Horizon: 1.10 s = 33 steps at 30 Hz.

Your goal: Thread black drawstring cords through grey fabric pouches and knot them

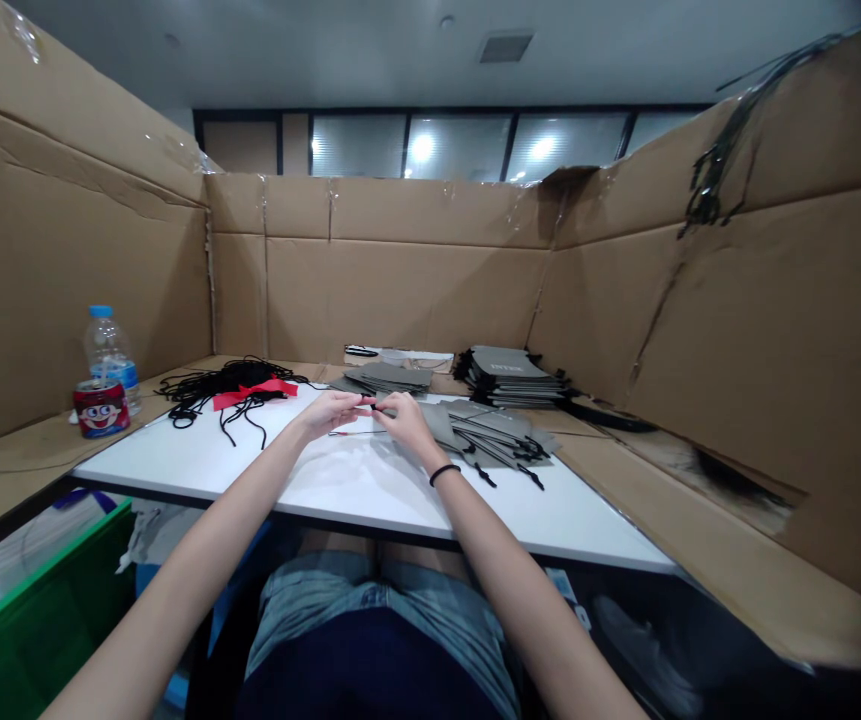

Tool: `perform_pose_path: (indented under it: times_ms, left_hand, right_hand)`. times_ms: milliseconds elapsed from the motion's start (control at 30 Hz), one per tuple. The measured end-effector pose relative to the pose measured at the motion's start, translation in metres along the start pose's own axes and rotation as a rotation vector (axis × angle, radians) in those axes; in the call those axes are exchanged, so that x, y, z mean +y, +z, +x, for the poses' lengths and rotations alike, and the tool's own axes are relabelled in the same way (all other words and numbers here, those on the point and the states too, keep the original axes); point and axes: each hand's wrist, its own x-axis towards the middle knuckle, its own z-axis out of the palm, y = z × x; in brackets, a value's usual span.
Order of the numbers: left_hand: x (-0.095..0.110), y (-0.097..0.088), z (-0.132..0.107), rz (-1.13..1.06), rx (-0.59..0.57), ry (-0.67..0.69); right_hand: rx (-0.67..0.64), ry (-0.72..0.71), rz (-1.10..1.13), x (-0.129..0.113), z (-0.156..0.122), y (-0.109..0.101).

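My left hand (332, 412) and my right hand (406, 425) meet over the middle of the white board. Fingers of both are pinched on a short bit of black cord (372, 406). Just right of my right hand lie several flat grey pieces (494, 428), fanned out, with knotted black cord ends (531, 478) hanging off them. Under my hands a thin rod with a reddish end (338, 433) lies on the board; its kind is unclear. To the left is a tangled pile of black cords (212, 380) with a red strip (269, 389) across it.
A tall stack of grey pieces (509, 362) stands at the back right, a lower one (389, 377) behind my hands. A bottle (109, 345) and a red can (101, 408) stand left. Cardboard walls (400, 290) enclose the white board (205, 465). A green crate (62, 600) sits below left.
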Motion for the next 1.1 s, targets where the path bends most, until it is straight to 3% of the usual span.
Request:
perform_pose_path:
  times_ms: [100,233,367,500,1100]
  left_hand:
    - [-0.007,0.004,0.004,0.094,0.062,0.080]
    - [-0.013,0.006,0.008,0.438,0.133,0.204]
    - [-0.017,0.007,0.007,0.793,0.070,0.393]
    - [-0.016,0.012,0.004,1.012,-0.012,0.490]
    - [-0.020,0.011,0.005,1.178,-0.015,0.491]
  right_hand:
    - [-0.019,-0.028,0.007,-0.002,0.000,0.000]
    - [-0.049,-0.038,0.010,-0.001,0.002,0.001]
    - [-0.076,0.007,-0.018,0.002,0.004,0.004]
    - [-0.107,0.021,-0.057,0.004,0.005,0.005]
    - [-0.107,-0.002,-0.121,0.004,0.003,0.003]
